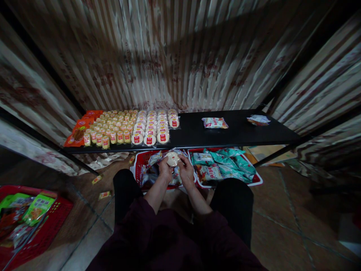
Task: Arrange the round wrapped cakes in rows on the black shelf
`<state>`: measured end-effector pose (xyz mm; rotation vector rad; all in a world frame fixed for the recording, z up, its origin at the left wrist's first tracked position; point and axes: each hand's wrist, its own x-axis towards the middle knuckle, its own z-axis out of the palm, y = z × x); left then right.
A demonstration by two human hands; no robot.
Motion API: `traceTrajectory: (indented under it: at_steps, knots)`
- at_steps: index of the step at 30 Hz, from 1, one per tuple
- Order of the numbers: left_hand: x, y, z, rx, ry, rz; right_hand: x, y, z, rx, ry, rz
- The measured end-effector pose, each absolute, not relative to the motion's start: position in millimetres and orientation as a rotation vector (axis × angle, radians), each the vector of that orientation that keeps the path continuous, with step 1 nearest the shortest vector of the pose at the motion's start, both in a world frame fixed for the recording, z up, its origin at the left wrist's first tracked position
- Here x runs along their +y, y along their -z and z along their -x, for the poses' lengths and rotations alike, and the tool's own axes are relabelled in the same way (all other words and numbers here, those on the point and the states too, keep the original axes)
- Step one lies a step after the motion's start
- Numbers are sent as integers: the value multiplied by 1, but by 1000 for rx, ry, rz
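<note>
Between my two hands is a round, pale packaged cracker (172, 159) in clear wrap. My left hand (166, 170) grips its left side and my right hand (186, 170) its right side. Both are above a red basket (137, 169) with wrapped snacks in it. On the black shelf (194, 137) just beyond, similar round packaged crackers (150, 131) stand in several rows. To their left are rows of small yellow wrapped snacks (113, 131) and orange packets (79, 131).
A striped snack packet (214, 122) and another packet (258, 120) lie on the shelf's right part. A second basket (258, 180) holds teal bags (225, 160). At lower left is a red basket (60, 212) with green packets (38, 209). Small yellow packets (104, 195) lie on the floor.
</note>
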<state>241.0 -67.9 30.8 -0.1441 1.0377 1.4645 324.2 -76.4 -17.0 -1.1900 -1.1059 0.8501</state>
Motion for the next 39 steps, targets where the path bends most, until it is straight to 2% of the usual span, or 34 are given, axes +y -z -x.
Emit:
traceTrajectory:
  at_steps: [10, 19, 39]
  knots:
    - [-67, -25, -241, 1115, -1461, 37, -77, 13, -326, -1182, -769, 1296]
    - [-67, -16, -241, 1149, -1474, -15, -81, 2, -326, -1503, -348, 1413]
    - [-74, -29, -241, 1115, -1473, -207, -91, -13, -315, -1591, -452, 1404]
